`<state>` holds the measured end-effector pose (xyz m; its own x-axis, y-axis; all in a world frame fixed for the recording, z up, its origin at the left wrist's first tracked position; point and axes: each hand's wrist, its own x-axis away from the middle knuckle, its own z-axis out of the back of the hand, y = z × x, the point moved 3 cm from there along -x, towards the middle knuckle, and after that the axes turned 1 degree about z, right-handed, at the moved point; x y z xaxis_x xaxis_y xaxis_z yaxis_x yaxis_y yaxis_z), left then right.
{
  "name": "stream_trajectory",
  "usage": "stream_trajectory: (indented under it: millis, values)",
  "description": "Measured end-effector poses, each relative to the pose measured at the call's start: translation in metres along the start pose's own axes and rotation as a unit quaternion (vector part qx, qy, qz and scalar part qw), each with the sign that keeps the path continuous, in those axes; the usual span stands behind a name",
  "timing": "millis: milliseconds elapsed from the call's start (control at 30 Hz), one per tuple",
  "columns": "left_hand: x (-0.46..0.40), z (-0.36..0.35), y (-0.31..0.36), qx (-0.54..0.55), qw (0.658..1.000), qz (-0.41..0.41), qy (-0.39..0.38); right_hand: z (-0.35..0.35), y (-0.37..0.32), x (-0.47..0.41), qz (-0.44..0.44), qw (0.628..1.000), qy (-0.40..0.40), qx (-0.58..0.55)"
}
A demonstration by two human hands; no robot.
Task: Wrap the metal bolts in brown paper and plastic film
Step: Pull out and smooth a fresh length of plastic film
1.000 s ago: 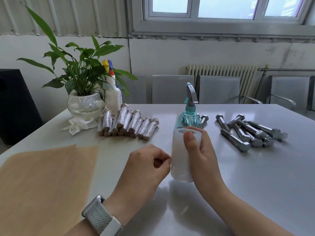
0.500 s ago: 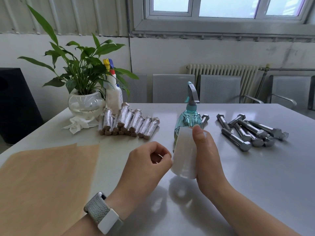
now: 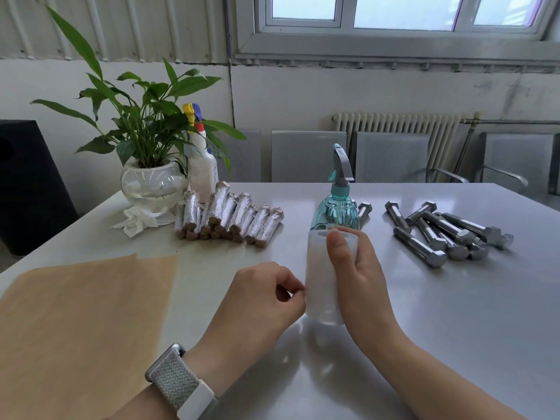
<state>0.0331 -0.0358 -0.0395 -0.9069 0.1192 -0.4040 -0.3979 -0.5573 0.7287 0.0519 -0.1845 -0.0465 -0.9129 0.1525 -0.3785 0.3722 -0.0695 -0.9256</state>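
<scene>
Our left fingers are curled and their tips pinch at the side of the roll of plastic film; we think they are feeling for the loose edge of the film, though the film is too clear for us to see if any edge is caught. The left hand touches the roll at its left side. Our right hand wraps around the roll from the right, thumb on the front near the top, and holds it upright above the surface.

The step in hand is, in our judgement, to start the film. The next move calls for a firm pinch on the edge and a slow pull to the left while the right hand lets the roll turn.

The bare metal bolts lie in a pile to the right. The wrapped bolts lie at the back left, and the brown paper lies flat at the left.
</scene>
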Motion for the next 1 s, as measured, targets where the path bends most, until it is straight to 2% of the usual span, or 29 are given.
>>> stream_trajectory:
  millis: [200,433,633,833,1000]
  values:
    - [0.001,-0.001,0.0,-0.025,1.0,-0.018,-0.003,0.0,0.002,0.001,-0.011,1.0,0.002,-0.003]
    - [0.0,0.001,0.002,-0.017,1.0,-0.022,0.011,0.001,0.003,-0.002,-0.069,0.995,0.019,-0.071]
    - [-0.004,0.002,-0.004,0.121,0.99,0.062,-0.031,0.003,0.003,-0.005,-0.111,0.987,0.022,-0.113]
    - [-0.006,-0.009,-0.012,0.287,0.945,0.121,-0.099,0.0,0.0,-0.005,-0.124,0.981,0.019,-0.15]
    - [-0.007,-0.014,-0.016,0.27,0.95,0.102,-0.115,0.0,0.002,-0.005,-0.134,0.977,0.008,-0.166]
